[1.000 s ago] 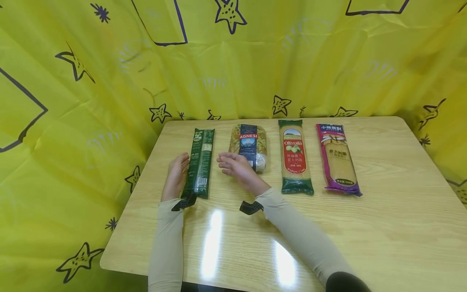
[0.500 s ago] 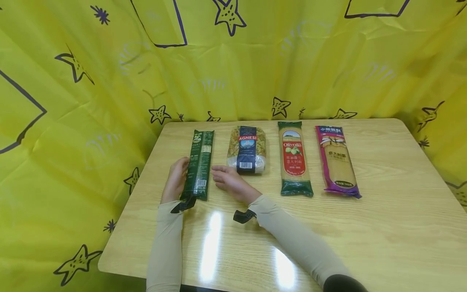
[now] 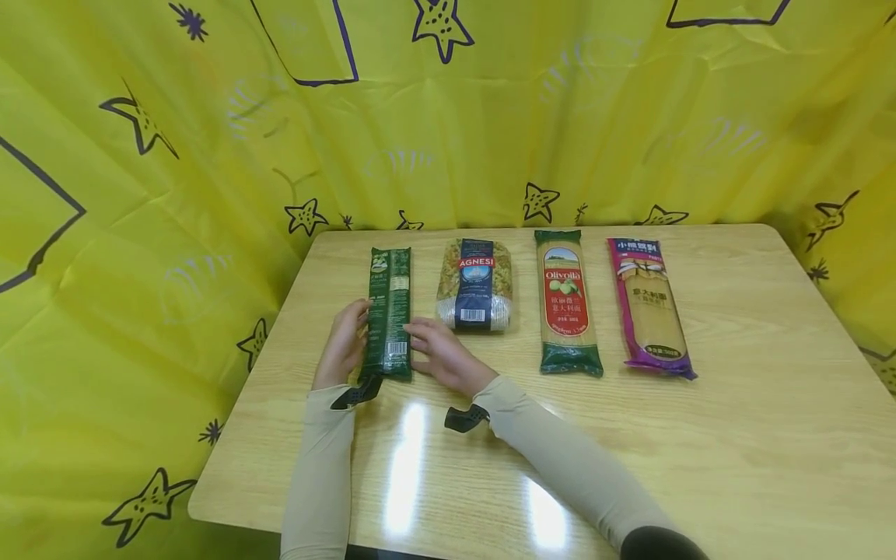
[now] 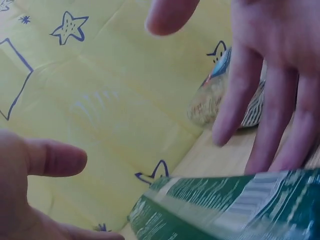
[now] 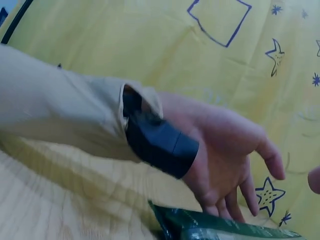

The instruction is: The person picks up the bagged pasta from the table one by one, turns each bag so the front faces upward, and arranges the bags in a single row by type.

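A green pasta packet (image 3: 387, 319) lies back side up on the table at the left end of a row, its barcode towards me. My left hand (image 3: 345, 338) is at its left edge. Fairly straight fingers of my right hand (image 3: 448, 351) meet its right edge. In the left wrist view the right hand's fingers reach down to the green packet (image 4: 235, 205), while the left thumb (image 4: 57, 157) stands away from it. Seen from the right wrist, the right hand (image 5: 220, 145) has its thumb raised and its fingertips hidden behind the packet (image 5: 215, 225).
Right of the green packet lie an Agnesi pasta bag (image 3: 476, 284), an Olivoila spaghetti packet (image 3: 565, 303) and a purple-edged pasta packet (image 3: 649, 307). They rest on a light wooden table (image 3: 763, 435). A yellow star-patterned curtain (image 3: 490, 117) hangs behind and at the sides.
My right hand has come from in front of the Agnesi bag, left and nearer me, to the green packet's right edge. The packet has turned slightly straighter between both hands.
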`<state>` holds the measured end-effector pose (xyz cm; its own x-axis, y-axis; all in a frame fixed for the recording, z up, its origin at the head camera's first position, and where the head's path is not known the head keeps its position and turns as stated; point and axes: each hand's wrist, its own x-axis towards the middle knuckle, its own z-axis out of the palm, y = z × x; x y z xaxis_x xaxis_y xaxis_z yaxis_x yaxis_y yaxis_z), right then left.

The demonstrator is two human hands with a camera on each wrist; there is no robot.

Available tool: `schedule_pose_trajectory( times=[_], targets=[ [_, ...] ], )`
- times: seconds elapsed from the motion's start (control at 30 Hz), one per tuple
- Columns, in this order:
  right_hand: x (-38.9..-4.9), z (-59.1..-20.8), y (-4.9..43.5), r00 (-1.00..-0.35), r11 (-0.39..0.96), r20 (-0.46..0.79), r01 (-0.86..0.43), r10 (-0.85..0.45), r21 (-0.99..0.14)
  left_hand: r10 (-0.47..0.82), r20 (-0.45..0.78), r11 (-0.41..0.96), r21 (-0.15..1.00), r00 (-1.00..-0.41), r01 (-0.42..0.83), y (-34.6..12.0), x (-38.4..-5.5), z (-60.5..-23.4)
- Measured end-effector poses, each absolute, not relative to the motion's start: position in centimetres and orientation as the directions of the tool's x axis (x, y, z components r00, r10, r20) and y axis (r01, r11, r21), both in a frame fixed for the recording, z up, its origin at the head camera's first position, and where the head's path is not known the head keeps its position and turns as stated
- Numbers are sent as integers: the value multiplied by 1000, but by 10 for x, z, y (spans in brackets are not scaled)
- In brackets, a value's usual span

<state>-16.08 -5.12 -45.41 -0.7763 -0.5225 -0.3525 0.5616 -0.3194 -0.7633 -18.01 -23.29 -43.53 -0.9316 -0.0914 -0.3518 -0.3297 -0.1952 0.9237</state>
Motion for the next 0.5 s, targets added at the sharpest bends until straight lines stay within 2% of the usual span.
schedule_pose_trajectory(
  times=[0.1,0.3,0.5],
  targets=[
    [-160,-451,-51,-781,-346,-364,572,-508,-744,-66,-376,-141,921,-924,-364,-235,-179,-432],
    [-158,-448,-50,-785,-373,-369,578,-498,-726,-3,-418,95,904,-908,-416,-247,-174,-425],
    [-158,-448,-50,-785,-386,-368,581,-499,-716,28,-419,124,903,-908,-412,-254,-171,-426]
  ],
)
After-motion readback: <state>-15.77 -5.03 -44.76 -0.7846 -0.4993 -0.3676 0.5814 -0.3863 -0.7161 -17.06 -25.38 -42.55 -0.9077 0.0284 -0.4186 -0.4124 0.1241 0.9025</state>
